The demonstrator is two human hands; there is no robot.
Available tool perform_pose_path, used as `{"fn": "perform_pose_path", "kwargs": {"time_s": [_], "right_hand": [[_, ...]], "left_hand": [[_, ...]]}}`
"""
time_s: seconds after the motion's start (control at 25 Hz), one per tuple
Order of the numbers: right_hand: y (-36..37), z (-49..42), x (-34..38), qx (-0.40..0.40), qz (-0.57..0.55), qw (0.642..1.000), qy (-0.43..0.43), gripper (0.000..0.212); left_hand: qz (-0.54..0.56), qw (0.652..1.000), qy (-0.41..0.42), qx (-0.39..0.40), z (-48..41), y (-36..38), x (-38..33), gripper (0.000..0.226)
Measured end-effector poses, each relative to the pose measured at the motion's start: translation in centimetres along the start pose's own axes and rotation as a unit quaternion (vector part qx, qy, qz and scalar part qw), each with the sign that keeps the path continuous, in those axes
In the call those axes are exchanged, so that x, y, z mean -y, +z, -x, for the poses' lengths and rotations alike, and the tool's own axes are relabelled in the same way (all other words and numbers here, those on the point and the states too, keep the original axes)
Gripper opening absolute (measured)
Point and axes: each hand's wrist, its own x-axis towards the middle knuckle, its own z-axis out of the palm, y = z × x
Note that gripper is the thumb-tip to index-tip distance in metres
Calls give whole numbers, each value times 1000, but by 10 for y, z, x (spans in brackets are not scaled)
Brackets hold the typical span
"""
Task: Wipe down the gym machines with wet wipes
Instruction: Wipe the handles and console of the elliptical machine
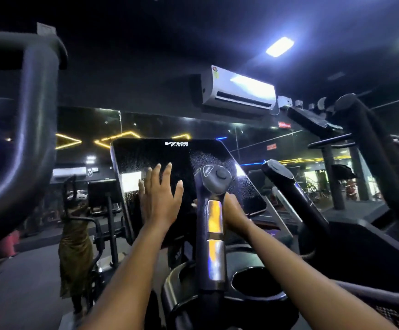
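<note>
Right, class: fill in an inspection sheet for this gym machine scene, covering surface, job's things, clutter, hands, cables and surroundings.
Surface: screen dark, speckled with droplets.
Job's things: no wipe clearly seen.
Clutter: cup holder below the screen.
Hands: left hand flat on the screen, fingers straight; right hand partly hidden behind the handle, grip unclear.
Cables: nothing seen.
Surroundings: air conditioner on the wall; a person standing at left.

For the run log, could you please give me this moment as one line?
left hand: flat, fingers spread on glossy black console screen | right hand: partly hidden behind dark chrome-banded handle | wipe: not visible
</note>
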Motion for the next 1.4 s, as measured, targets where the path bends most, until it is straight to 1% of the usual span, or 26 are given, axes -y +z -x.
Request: {"fn": "perform_pose_path", "kwargs": {"time_s": [0.08,0.12,0.16,0.2,0.28,0.36,0.44,0.48,0.52,0.6,0.64,0.68,0.72,0.76,0.8,0.88,0.96,1.08,1.12,1.16,1.2,1.28,1.32,1.36,1.4], "right_hand": [[0,-13,-16,-104,-64,992,16,26],[-2,-20,-27,-139,-87,986,19,31],[-3,-36,-41,-167,-96,981,21,29],[-6,-50,-50,-195,-112,974,23,19],[-11,-83,-67,-250,-110,961,43,21],[-10,-115,-71,-268,-115,954,65,25],[-2,-148,-59,-257,-137,956,34,28],[7,-160,-49,-244,-122,962,-8,28],[19,-171,-38,-221,-85,969,-68,29],[42,-183,-21,-121,19,972,-200,37],[50,-187,-20,-70,71,963,-250,39],[52,-191,-25,-41,103,953,-280,43],[49,-196,-35,-35,112,953,-281,48],[43,-205,-48,-54,115,956,-266,52],[36,-212,-63,-83,123,958,-247,56],[22,-224,-93,-156,133,958,-200,65],[4,-230,-119,-213,128,959,-136,59],[-14,-231,-134,-228,187,955,-27,50],[-12,-230,-127,-233,195,953,-13,49],[-7,-228,-114,-236,185,954,-24,50],[4,-223,-98,-231,165,957,-63,50],[30,-212,-58,-164,147,959,-179,51],[41,-207,-41,-119,143,954,-234,51],[51,-203,-29,-80,137,947,-278,51],[56,-205,-22,-63,128,942,-304,53]], "left_hand": [[-82,994,36,66,-16,11,6,59],[-114,988,46,90,-25,17,11,59],[-145,983,49,105,-35,21,16,60],[-175,977,52,113,-45,24,21,60],[-224,966,59,112,-62,30,26,60],[-255,959,62,108,-68,32,27,60],[-286,949,72,111,-69,33,26,62],[-302,943,77,115,-69,34,26,64],[-314,939,80,119,-68,34,27,68],[-305,941,84,118,-66,34,29,89],[-307,940,90,117,-64,34,28,99],[-313,938,92,114,-63,33,28,103],[-313,939,96,105,-62,33,28,99],[-313,940,96,97,-61,34,29,90],[-313,940,97,98,-61,33,27,80],[-317,938,101,101,-60,29,25,74],[-312,939,109,95,-61,29,24,73],[-328,932,102,117,-61,32,24,70],[-329,932,100,112,-62,33,26,70],[-320,936,104,99,-63,34,27,71],[-306,940,114,96,-63,33,27,74],[-264,950,106,131,-62,37,34,76],[-269,946,112,141,-61,39,35,80],[-269,945,118,144,-60,46,38,85],[-272,945,117,136,-60,49,40,88]]}}
